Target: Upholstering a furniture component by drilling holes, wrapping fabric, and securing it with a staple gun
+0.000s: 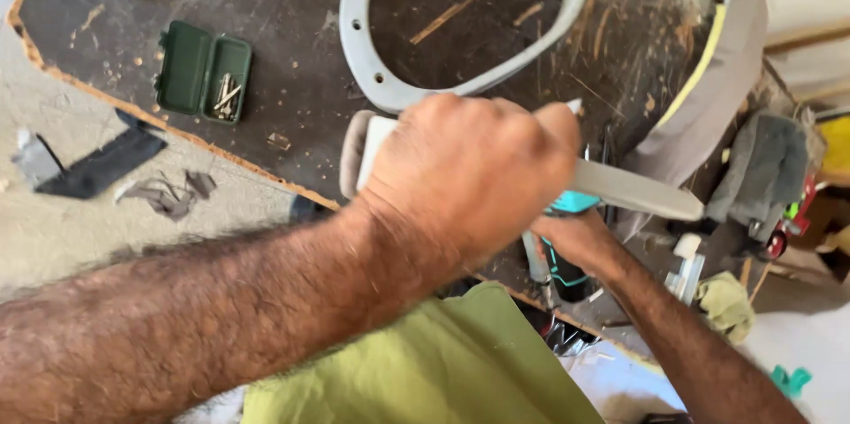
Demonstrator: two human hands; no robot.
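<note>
Left hand (465, 172) fisted round a smooth grey plastic bar (633, 191) near the scuffed dark tabletop (292, 79) edge. Right hand (575, 242) grips a teal power tool (567, 238) below. Far: grey oval ring (372, 79), open green case (204, 70).

Scratched dark workbench (292, 79), pale concrete floor (53, 229)

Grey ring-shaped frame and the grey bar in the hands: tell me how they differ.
The grey ring-shaped frame is a curved loop with an open middle; the grey bar is straight and solid. The frame lies flat on the dark worktable, untouched; the bar is lifted above it, gripped by the left hand, with the right hand just beneath holding a teal tool. The frame shows small holes; none show on the bar. Both are pale grey.
</note>
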